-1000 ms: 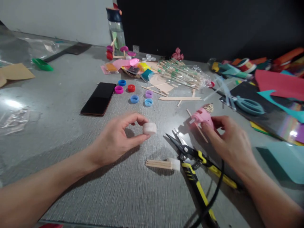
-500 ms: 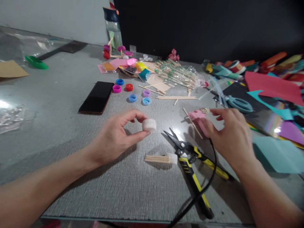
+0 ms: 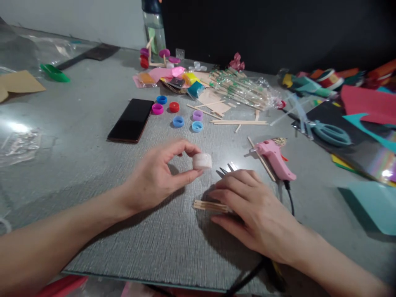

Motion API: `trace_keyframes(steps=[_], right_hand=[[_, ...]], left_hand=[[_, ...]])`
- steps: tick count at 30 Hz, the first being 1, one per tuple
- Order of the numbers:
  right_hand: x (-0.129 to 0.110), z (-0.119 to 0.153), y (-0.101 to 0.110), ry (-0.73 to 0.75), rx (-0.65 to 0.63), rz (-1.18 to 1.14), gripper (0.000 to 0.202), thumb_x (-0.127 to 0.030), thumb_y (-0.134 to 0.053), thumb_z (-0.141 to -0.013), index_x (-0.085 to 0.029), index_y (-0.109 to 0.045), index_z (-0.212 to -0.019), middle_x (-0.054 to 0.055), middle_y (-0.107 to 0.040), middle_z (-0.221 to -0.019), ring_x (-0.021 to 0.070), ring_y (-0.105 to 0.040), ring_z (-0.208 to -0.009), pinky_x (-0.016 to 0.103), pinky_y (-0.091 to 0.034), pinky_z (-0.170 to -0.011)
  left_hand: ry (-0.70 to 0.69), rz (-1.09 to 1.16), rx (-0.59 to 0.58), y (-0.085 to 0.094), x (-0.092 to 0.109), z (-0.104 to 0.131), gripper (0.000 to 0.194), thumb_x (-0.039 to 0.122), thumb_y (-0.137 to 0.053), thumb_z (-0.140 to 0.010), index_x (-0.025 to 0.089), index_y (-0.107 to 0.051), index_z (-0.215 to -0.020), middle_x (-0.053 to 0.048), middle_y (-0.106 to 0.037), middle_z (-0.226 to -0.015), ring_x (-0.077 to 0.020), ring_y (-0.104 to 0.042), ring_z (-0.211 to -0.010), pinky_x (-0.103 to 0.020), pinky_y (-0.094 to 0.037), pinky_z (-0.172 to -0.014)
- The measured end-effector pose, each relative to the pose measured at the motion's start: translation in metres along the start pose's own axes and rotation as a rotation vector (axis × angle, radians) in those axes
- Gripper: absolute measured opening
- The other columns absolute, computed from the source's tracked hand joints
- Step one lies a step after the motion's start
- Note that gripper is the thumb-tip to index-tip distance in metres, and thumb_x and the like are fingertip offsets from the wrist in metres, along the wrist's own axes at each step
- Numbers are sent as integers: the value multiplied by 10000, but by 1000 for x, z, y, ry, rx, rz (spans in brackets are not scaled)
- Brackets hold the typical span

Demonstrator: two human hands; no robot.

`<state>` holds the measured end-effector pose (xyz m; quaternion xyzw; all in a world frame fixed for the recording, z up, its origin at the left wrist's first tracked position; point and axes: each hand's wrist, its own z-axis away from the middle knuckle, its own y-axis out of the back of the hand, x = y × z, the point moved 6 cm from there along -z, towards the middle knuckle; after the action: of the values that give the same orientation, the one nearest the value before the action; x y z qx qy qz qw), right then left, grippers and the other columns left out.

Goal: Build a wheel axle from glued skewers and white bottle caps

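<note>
Between thumb and fingertips, my left hand (image 3: 163, 175) holds a white bottle cap (image 3: 202, 161) above the grey table. My right hand (image 3: 247, 210) is low over the table, its thumb and fingers apart on either side of a small bundle of wooden sticks (image 3: 208, 206). The bundle's right end is hidden under that hand. Beyond my right hand lies a pink glue gun (image 3: 274, 159) with a black cord, beside a loose stick (image 3: 261, 159). Pliers with yellow and black handles are mostly covered by my right hand; their tips (image 3: 228, 168) show past the fingers.
A black phone (image 3: 131, 120) lies at centre left, near several coloured bottle caps (image 3: 178, 121). Farther back are bagged sticks (image 3: 244, 90) and a water bottle (image 3: 154, 33). Scissors (image 3: 332, 133) and coloured sheets (image 3: 368, 202) are on the right. The table's front edge (image 3: 139, 280) is close.
My right hand has let go of the glue gun, which now lies on the table, and has moved left to the stick bundle. My left hand still holds the white bottle cap.
</note>
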<state>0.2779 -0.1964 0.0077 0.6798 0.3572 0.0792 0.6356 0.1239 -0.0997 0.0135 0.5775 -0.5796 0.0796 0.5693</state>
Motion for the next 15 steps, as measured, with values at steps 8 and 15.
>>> trace_keyframes(steps=[8, 15], right_hand=[[0, 4, 23, -66, 275, -182, 82, -105, -593, -958, -163, -652, -961, 55, -686, -894, 204, -566, -878, 379, -466, -781], [4, 17, 47, -149, 463, -32, 106, -129, -632, -947, -182, -663, -1033, 48, -702, -874, 198, -609, -851, 374, -489, -761]], left_hand=[[22, 84, -62, -4, 1, 3, 169, 282, -717, -876, 285, -655, -1032, -3, -709, -1049, -208, -650, -1006, -380, -512, -935], [0, 127, -123, -7, 4, 2, 205, 200, -703, -873, 286, -656, -1053, -5, -704, -1028, -185, -651, -983, -367, -513, -931]])
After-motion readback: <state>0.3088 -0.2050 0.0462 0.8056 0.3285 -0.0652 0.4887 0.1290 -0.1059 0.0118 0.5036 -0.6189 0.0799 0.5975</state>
